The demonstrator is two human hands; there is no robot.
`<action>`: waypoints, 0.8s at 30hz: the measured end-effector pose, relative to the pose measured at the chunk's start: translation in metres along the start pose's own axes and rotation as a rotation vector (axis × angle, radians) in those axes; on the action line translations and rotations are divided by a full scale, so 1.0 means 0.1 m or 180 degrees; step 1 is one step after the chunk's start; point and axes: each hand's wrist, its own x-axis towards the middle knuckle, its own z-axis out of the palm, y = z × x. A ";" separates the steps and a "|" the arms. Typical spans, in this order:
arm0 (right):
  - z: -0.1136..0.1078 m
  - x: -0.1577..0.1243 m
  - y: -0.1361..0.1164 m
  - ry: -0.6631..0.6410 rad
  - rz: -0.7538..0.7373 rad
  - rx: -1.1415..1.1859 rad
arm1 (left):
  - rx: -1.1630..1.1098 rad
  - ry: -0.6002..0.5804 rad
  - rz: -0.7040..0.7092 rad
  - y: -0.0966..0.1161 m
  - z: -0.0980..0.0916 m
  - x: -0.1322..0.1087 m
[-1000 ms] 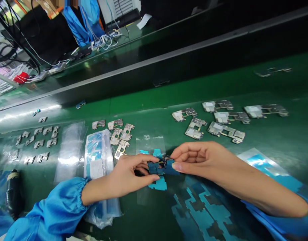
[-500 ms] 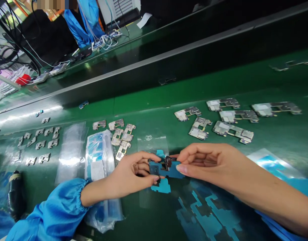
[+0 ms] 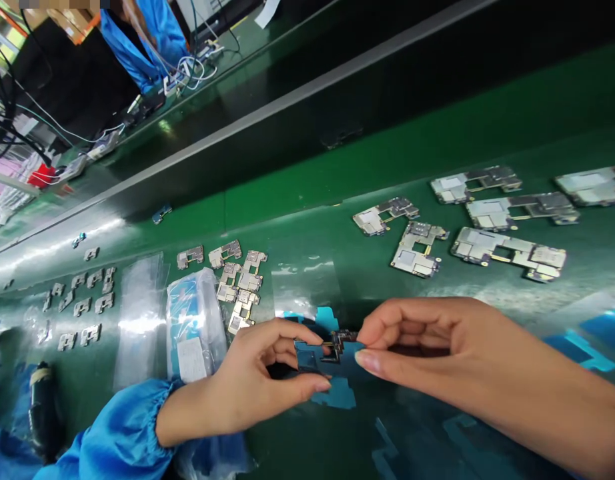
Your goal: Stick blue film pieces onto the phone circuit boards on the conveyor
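Note:
A small blue circuit board [image 3: 321,357] is pinched between both my hands just above the green bench. My left hand [image 3: 260,380] grips its left end with thumb and fingers closed. My right hand [image 3: 427,347] is closed on its right end, the thumb lying along the lower edge. Under the board lies a blue film piece [image 3: 337,395] on a clear sheet [image 3: 305,283]. Small silver shield parts [image 3: 240,277] lie just beyond my left hand.
Several larger circuit boards [image 3: 507,252] lie at the right on the green bench [image 3: 297,200]. A plastic bag of blue parts [image 3: 195,320] and a clear sheet [image 3: 137,313] lie left. More small metal parts [image 3: 82,300] sit far left. A person in blue [image 3: 137,40] stands at the back.
The view has tilted and shifted, so everything sits lower and further right in the frame. Both hands keep their grip on the blue board, which stays between them.

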 end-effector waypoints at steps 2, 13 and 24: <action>-0.01 0.01 0.03 0.0010 -0.0071 -0.0128 | -0.0025 0.0028 0.0030 0.02 0.01 0.00; 0.01 0.07 0.13 0.0103 -0.0317 -0.0192 | 0.0194 0.0164 0.0187 0.01 0.01 -0.01; 0.03 0.07 0.11 0.0248 -0.0419 0.0042 | 0.1056 0.0389 0.1015 0.04 0.03 0.04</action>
